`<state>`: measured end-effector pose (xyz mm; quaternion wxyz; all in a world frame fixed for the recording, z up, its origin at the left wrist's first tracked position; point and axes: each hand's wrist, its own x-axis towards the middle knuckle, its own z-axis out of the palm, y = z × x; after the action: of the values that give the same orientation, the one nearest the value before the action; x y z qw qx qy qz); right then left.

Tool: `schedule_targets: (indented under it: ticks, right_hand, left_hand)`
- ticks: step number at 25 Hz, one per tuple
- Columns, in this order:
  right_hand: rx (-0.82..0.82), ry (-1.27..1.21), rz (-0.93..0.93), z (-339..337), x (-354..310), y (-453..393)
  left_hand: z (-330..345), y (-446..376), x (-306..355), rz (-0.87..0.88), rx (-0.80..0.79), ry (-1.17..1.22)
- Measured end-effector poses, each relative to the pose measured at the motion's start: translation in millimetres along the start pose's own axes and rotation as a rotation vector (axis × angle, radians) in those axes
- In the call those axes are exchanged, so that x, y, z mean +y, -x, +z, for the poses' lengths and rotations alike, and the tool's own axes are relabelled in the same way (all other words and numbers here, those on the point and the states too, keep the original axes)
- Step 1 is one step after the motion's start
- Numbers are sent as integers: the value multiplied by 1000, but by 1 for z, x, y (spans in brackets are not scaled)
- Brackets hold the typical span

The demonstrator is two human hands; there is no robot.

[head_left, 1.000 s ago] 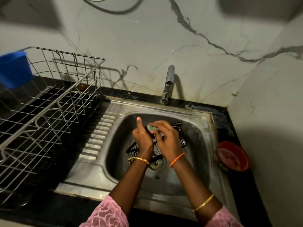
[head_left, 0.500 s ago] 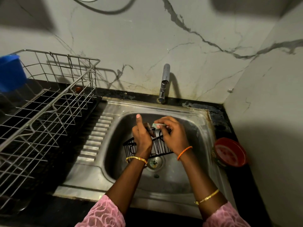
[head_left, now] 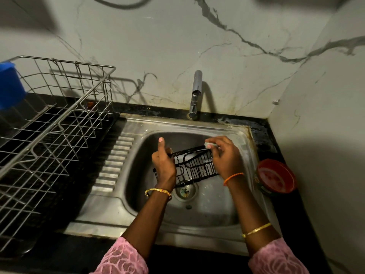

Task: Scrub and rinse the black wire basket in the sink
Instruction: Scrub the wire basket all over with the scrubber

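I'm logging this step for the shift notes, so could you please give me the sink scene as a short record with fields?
left hand: grips the wire basket's left end
right hand: presses a pale scrubber on the top rim
wire basket: black, held tilted over the sink
tap: no water seen running
drain: open, below the basket
dish rack: on the counter at left
red bowl: right of the sink

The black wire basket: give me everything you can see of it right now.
The black wire basket is small, of thin dark wire: closely spaced bars, a flat top rail, a curved wire loop inside. It is held tilted above the sink bowl, over the drain. The left hand grips its left end, thumb up. The right hand presses a small pale scrubber to the rail's right end. No water runs from the tap.
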<state>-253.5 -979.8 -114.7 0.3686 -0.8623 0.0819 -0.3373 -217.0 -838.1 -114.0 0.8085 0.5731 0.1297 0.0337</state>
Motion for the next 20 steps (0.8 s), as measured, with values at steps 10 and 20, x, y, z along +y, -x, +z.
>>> schedule_targets:
  ticks: [10, 20]
  right_hand:
    - [55, -16, 93, -1, 13, 3]
    - [-178, -37, -120, 24, -37, 35]
  left_hand:
    - [-9, -4, -8, 8, 64, -130]
    - [-9, -1, -16, 35, 66, -146]
